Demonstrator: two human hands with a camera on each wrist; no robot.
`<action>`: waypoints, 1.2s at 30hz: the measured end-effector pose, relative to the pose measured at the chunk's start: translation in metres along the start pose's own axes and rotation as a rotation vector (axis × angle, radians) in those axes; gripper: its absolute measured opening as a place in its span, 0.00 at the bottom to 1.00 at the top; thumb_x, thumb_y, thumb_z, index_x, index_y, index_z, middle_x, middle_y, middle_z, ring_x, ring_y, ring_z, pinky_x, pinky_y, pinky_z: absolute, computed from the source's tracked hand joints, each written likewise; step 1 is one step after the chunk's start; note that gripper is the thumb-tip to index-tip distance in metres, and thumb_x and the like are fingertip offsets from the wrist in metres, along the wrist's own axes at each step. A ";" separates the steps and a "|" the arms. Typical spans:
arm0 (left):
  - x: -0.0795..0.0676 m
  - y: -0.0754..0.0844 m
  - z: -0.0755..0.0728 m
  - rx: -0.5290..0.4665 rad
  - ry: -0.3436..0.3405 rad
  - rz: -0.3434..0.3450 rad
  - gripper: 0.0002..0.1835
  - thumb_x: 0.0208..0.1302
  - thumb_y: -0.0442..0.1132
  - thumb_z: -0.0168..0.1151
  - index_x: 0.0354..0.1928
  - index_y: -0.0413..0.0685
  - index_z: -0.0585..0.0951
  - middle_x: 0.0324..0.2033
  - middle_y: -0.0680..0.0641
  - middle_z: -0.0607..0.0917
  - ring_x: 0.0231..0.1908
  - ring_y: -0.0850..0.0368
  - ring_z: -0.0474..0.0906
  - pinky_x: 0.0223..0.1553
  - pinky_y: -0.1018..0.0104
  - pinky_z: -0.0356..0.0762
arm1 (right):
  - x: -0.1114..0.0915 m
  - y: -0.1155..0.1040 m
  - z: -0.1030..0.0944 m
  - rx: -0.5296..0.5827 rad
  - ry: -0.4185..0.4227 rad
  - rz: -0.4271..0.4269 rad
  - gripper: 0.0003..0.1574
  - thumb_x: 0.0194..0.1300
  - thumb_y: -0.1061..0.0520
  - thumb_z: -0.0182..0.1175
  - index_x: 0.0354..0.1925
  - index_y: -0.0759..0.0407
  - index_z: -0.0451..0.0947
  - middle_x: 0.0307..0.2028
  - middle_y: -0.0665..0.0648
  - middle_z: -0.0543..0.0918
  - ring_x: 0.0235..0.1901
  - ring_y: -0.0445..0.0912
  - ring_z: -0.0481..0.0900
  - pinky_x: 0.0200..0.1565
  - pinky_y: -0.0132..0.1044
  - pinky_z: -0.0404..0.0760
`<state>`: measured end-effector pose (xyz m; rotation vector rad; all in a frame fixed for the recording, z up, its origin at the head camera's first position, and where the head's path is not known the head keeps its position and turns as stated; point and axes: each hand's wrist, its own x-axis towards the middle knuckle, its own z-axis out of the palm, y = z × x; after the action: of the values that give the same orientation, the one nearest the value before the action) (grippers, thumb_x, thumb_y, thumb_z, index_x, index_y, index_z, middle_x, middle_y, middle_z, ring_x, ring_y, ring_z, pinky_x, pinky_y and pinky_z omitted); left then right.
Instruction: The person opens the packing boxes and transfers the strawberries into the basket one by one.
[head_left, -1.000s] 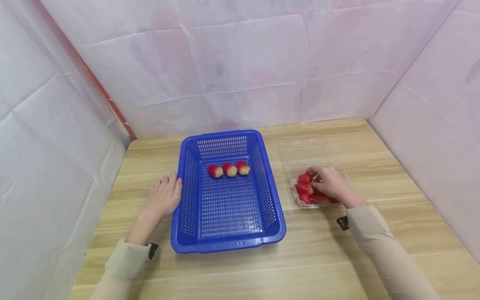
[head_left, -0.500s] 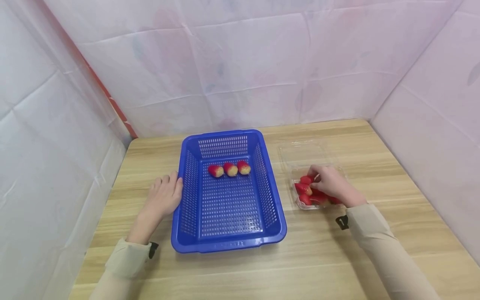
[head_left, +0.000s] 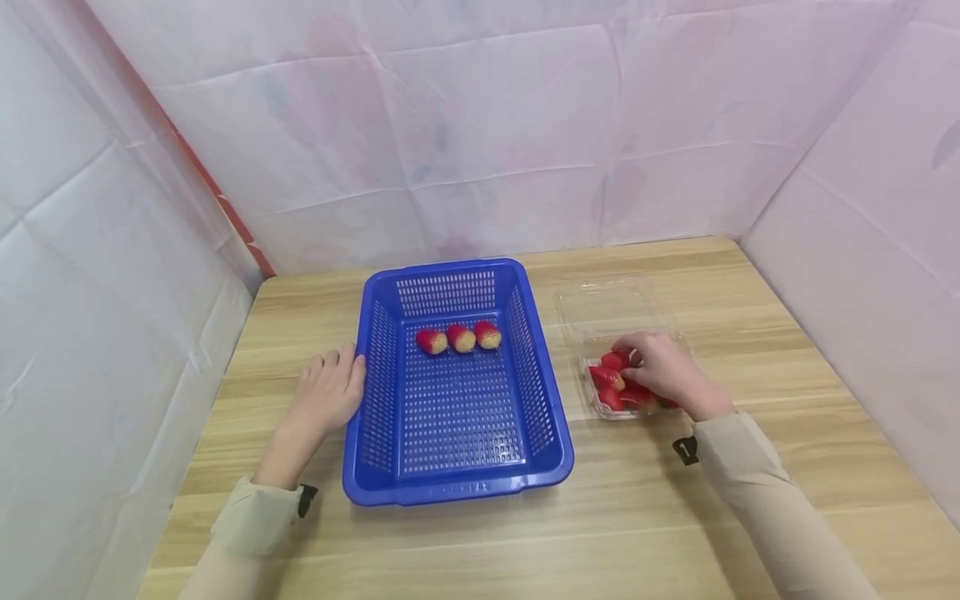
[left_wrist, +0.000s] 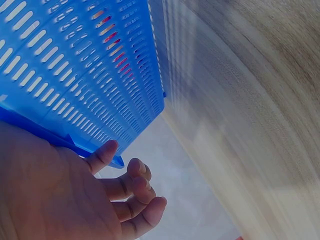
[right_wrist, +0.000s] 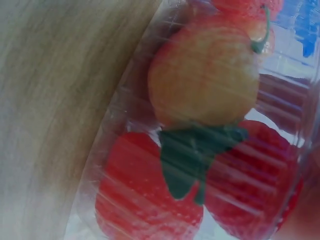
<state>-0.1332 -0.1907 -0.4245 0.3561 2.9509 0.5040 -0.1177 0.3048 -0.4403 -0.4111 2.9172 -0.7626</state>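
Note:
In the head view, my left hand (head_left: 327,392) rests against the left rim of a blue perforated plastic basket (head_left: 453,493). The left wrist view shows that hand's fingers loosely bent, one digit touching the rim. Three red strawberries with pale yellow ends, such as the middle strawberry (head_left: 461,338), lie in a row toward the basket's far end. My right hand (head_left: 663,371) reaches into a clear plastic clamshell box (head_left: 611,414), its thumb and fingers around a strawberry (head_left: 614,361). Several more strawberries (head_left: 611,398) fill the box; the hand hides some. Green leaves (right_wrist: 192,155) show through its wall.
The clamshell's clear lid (head_left: 611,307) lies folded back behind the box. Everything stands on a wooden table (head_left: 637,517). A pale cloth wall (head_left: 480,133) closes the back, with similar walls on both sides. A red strip (head_left: 202,175) runs down the left corner.
Both hands stay nearly in place. The right hand's fingers shift slightly among the strawberries, and the strawberry at its fingertips moves a little to the right. The basket and its three strawberries look the same.

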 end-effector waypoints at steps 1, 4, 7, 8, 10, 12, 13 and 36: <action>0.000 0.000 0.000 0.000 0.000 -0.001 0.23 0.79 0.52 0.25 0.51 0.42 0.66 0.41 0.36 0.75 0.40 0.39 0.68 0.41 0.46 0.65 | 0.000 0.000 0.000 -0.003 0.008 -0.009 0.19 0.51 0.73 0.68 0.44 0.68 0.82 0.37 0.63 0.84 0.33 0.54 0.82 0.37 0.51 0.81; 0.000 -0.001 -0.001 0.001 -0.006 -0.003 0.24 0.79 0.52 0.25 0.52 0.42 0.66 0.42 0.35 0.75 0.41 0.38 0.68 0.41 0.46 0.65 | -0.002 0.000 0.001 -0.009 0.037 -0.033 0.18 0.50 0.74 0.69 0.43 0.68 0.82 0.38 0.64 0.84 0.34 0.55 0.82 0.38 0.52 0.81; 0.001 0.000 -0.001 0.001 -0.005 -0.003 0.24 0.79 0.52 0.25 0.52 0.41 0.66 0.42 0.35 0.75 0.41 0.38 0.69 0.41 0.46 0.65 | -0.003 -0.002 0.001 -0.012 0.064 -0.047 0.18 0.51 0.74 0.68 0.43 0.68 0.82 0.39 0.64 0.83 0.34 0.55 0.82 0.39 0.53 0.81; 0.000 0.000 -0.001 0.001 -0.005 -0.002 0.24 0.79 0.52 0.25 0.52 0.41 0.66 0.42 0.35 0.75 0.41 0.38 0.69 0.41 0.46 0.65 | -0.004 -0.002 0.001 -0.014 0.070 -0.048 0.18 0.51 0.74 0.68 0.43 0.68 0.82 0.39 0.64 0.83 0.34 0.56 0.82 0.39 0.53 0.81; 0.000 0.000 -0.001 0.004 0.001 -0.001 0.23 0.79 0.52 0.26 0.51 0.42 0.66 0.41 0.35 0.75 0.40 0.38 0.69 0.40 0.47 0.65 | -0.005 -0.004 0.000 -0.017 0.081 -0.049 0.18 0.51 0.74 0.68 0.43 0.68 0.82 0.39 0.65 0.83 0.33 0.56 0.83 0.38 0.53 0.81; 0.000 0.000 -0.001 0.010 0.005 0.001 0.23 0.79 0.52 0.26 0.50 0.42 0.66 0.40 0.36 0.75 0.39 0.39 0.68 0.39 0.48 0.65 | -0.005 -0.006 -0.002 -0.019 0.089 -0.046 0.18 0.51 0.74 0.68 0.43 0.69 0.81 0.39 0.65 0.83 0.33 0.56 0.83 0.38 0.53 0.81; 0.000 0.001 -0.001 0.014 0.006 0.002 0.22 0.79 0.52 0.26 0.49 0.42 0.66 0.39 0.37 0.74 0.38 0.40 0.68 0.39 0.49 0.64 | -0.005 -0.007 -0.002 -0.020 0.093 -0.047 0.18 0.51 0.74 0.68 0.43 0.69 0.81 0.39 0.65 0.84 0.33 0.56 0.83 0.38 0.53 0.81; 0.001 0.000 0.000 0.027 0.004 -0.002 0.22 0.79 0.52 0.25 0.49 0.43 0.66 0.39 0.37 0.74 0.38 0.40 0.67 0.39 0.49 0.64 | -0.001 -0.032 -0.016 -0.032 0.133 0.040 0.19 0.55 0.68 0.69 0.47 0.67 0.81 0.41 0.65 0.84 0.35 0.56 0.84 0.39 0.55 0.80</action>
<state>-0.1344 -0.1905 -0.4247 0.3554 2.9641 0.4661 -0.1113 0.2855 -0.4108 -0.3156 3.0543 -0.7668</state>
